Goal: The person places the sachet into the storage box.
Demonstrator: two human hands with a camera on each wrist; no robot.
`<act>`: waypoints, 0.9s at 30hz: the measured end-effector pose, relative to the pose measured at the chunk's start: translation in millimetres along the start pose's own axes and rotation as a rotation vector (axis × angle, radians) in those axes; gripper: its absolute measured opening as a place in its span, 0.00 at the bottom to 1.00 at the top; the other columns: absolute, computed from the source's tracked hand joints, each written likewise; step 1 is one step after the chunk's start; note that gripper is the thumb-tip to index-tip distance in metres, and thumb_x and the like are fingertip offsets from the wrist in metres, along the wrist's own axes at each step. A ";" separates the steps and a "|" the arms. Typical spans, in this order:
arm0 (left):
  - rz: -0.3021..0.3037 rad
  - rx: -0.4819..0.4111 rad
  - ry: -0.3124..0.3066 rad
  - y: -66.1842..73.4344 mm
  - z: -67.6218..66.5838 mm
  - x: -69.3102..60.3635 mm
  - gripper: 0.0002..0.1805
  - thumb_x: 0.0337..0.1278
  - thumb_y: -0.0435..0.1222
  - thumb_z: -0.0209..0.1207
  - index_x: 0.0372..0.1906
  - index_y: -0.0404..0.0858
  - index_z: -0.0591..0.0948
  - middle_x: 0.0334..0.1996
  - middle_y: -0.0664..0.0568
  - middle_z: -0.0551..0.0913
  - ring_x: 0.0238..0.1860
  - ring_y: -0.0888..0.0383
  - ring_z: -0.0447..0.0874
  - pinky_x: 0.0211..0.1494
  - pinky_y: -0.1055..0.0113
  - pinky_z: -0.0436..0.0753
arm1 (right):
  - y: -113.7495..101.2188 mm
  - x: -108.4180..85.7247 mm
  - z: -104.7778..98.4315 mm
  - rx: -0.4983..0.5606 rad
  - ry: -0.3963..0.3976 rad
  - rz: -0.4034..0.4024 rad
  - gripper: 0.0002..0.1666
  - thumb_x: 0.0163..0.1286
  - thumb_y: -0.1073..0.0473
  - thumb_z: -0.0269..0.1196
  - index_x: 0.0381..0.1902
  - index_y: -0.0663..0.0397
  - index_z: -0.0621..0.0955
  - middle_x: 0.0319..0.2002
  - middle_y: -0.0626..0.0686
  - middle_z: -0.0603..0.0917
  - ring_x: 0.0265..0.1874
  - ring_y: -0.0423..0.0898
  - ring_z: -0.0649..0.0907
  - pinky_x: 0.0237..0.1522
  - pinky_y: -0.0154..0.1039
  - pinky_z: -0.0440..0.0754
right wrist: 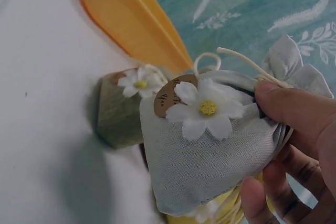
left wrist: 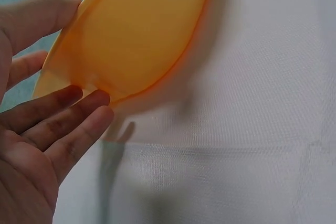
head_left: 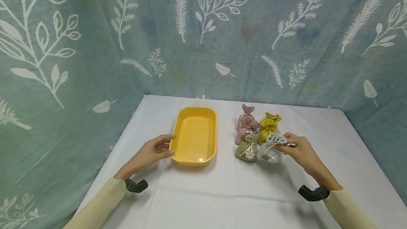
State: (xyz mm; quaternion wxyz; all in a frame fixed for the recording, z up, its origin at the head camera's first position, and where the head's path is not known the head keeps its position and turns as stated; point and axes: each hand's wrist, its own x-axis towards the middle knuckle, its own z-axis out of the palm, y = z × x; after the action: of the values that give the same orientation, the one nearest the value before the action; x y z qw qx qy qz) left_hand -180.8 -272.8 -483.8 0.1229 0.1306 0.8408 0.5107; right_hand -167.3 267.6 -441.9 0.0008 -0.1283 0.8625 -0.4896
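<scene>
Pale sleeves [head_left: 100, 200] of a person come closest to me, with a black wrist device [head_left: 136, 186] at the end of each one. Beyond them, on the white cloth [head_left: 222, 193], stands a yellow tray [head_left: 194, 137], its long axis going away from the person. It is empty.

At its left side is the left hand [head_left: 152, 151]: the fingers are apart, rather straight, and their tips touch the tray's edge. Whether they also bear its weight, I cannot tell.

On the other side, the right hand [head_left: 300, 151] is clamped on the neck of a grey bag [head_left: 267, 147], between thumb and fingers, with the mouth upward. Whether its base is free of the cloth, I cannot say surely. A white flower [right wrist: 207, 108] decorates its front.

What seems to me most important is the direction: from the right hand, the tray lies to the left, well apart, and the brown bag [head_left: 245, 150] stands between, just beside the grey one. Behind these are two pink bags [head_left: 249, 126] and a yellow-green bag [head_left: 268, 126]. So the left hand is the nearer to the tray, the right hand to all the bags.
</scene>
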 end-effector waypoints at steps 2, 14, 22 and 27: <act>-0.009 -0.001 0.003 -1.4 -0.3 -0.7 0.38 0.60 0.51 0.72 0.74 0.52 0.71 0.66 0.47 0.77 0.62 0.48 0.80 0.62 0.62 0.83 | -5.8 3.8 0.8 0.027 -0.003 0.006 0.07 0.68 0.57 0.73 0.40 0.53 0.91 0.40 0.50 0.83 0.37 0.44 0.76 0.33 0.37 0.78; 0.022 -0.033 -0.026 -5.2 -0.8 3.8 0.38 0.62 0.48 0.71 0.75 0.55 0.69 0.67 0.46 0.76 0.63 0.47 0.79 0.64 0.59 0.81 | -32.1 28.3 8.1 0.075 0.004 0.004 0.13 0.68 0.57 0.73 0.46 0.58 0.90 0.41 0.53 0.82 0.42 0.45 0.77 0.36 0.36 0.82; 0.006 -0.036 -0.026 -7.0 -0.8 3.4 0.39 0.60 0.49 0.72 0.75 0.56 0.69 0.67 0.45 0.76 0.63 0.48 0.79 0.65 0.57 0.81 | -48.7 44.4 16.8 0.131 -0.016 -0.014 0.14 0.68 0.59 0.73 0.47 0.63 0.89 0.47 0.54 0.84 0.52 0.45 0.78 0.44 0.33 0.84; 0.014 -0.040 -0.023 -7.2 -1.8 4.2 0.38 0.61 0.47 0.72 0.74 0.57 0.70 0.67 0.46 0.76 0.63 0.48 0.79 0.65 0.55 0.80 | -59.1 56.4 21.6 0.131 -0.021 -0.027 0.11 0.67 0.58 0.74 0.42 0.60 0.90 0.41 0.53 0.83 0.45 0.46 0.76 0.38 0.33 0.80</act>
State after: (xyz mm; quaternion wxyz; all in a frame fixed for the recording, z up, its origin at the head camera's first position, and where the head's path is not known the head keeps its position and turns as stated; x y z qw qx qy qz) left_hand -186.1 -276.0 -489.7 0.1318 0.1398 0.8280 0.5268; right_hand -206.1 208.1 -396.2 0.0117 -0.1449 0.8267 -0.5435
